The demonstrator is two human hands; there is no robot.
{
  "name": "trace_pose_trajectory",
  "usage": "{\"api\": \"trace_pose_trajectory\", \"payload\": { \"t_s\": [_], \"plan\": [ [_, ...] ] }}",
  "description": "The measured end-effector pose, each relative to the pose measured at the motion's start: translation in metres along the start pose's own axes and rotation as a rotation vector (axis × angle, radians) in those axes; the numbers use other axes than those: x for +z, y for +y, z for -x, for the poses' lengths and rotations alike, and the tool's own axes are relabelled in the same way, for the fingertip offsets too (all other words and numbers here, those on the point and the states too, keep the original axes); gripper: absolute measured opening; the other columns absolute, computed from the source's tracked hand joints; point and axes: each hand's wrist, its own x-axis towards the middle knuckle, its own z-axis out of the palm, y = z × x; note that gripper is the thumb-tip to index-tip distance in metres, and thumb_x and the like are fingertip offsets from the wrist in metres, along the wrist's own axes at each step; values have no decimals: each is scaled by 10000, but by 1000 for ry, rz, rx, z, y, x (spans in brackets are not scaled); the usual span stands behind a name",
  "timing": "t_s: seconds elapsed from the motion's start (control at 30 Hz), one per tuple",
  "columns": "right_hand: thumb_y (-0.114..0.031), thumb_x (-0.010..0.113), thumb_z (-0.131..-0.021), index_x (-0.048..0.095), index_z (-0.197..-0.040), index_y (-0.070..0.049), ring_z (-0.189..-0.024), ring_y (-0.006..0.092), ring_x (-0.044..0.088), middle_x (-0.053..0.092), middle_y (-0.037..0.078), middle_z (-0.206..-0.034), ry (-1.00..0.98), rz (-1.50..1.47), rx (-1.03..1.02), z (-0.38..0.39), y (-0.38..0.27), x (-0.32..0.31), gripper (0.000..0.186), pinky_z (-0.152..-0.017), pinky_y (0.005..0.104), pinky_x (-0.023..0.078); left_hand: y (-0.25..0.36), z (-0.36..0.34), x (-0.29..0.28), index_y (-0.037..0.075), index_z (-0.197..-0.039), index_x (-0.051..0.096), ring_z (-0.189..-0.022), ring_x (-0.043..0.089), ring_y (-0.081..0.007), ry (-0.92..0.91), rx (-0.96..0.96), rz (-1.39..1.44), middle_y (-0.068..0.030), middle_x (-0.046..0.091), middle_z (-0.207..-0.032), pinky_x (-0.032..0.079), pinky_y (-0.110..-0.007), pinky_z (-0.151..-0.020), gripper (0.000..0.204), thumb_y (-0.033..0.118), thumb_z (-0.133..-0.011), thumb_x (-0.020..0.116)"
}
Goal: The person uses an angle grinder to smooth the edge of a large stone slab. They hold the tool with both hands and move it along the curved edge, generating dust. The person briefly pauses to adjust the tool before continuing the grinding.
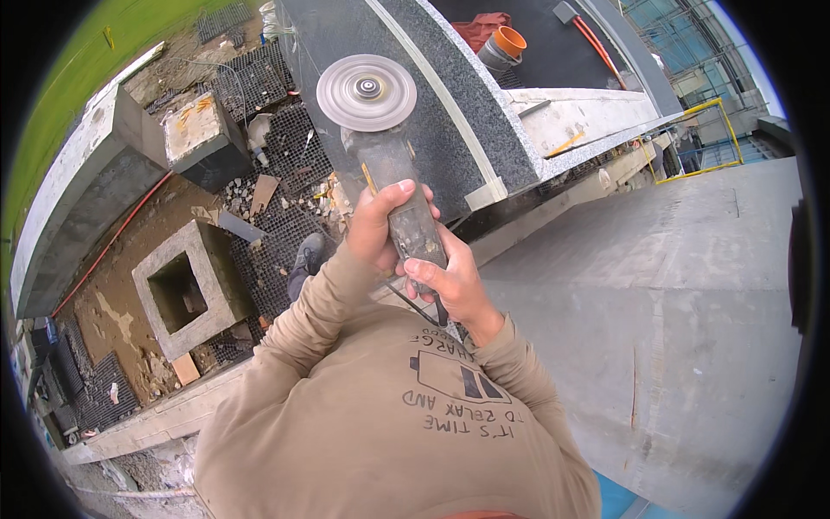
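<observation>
Daylight falls on smooth grey concrete (709, 346), brown ground (125, 251) and green grass (73, 91).

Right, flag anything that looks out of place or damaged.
Rubble lies scattered around the black grid mats, looking untidy. Also, no guard shows around the disc of the grinder, leaving its edge looking exposed.

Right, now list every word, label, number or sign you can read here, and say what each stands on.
Tan long-sleeved cloth shirt: dark printed lettering, upside down in this view, above and below a dark battery-shaped drawing; legible, but not copied out here.
Dusty dark-grey angle grinder: no lettering I can make out.
Round light-grey cutting disc: too blurred to read any marking.
</observation>
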Motion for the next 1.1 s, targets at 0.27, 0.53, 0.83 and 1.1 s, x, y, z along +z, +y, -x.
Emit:
{"api": "trace_pose_trajectory", "payload": {
  "t_s": [0.27,0.53,0.83,1.1],
  "plan": [
    [-259,683,-869,553,-1204,23,-569,98,593,632,57,-817,61,-49,-38,-16,-5,-7,456,-467,212,418,7,-24,12,-30,-1008,602,-752,677,-241,89,-36,20,-154,649,-848,586,-377,-631,370,319,-903,666],
    [-311,666,-858,560,-1161,28,-583,122,603,632,85,-847,65,-25,-37,-26,-9,-8,468,-441,214,381,12,-34,10,-16,-1045,602,-821,673,-249,124,-18,-62,-153,653,-878,590,-395,-715,452,410,-903,646],
    [-264,669,-876,561,-1132,27,-570,104,582,615,63,-828,53,-95,-55,-33,-8,-9,403,-465,209,417,16,-40,7,-24,-1043,597,-800,675,-253,111,-26,-52,-140,641,-883,597,-406,-701,437,388,-907,651],
    [-323,666,-852,551,-1171,26,-605,133,603,627,102,-874,54,-55,-14,-36,-8,-13,487,-484,227,431,15,-45,6,-25,-1038,598,-798,677,-251,117,-30,-41,-143,642,-876,602,-408,-697,437,387,-909,659]
  ]
}}
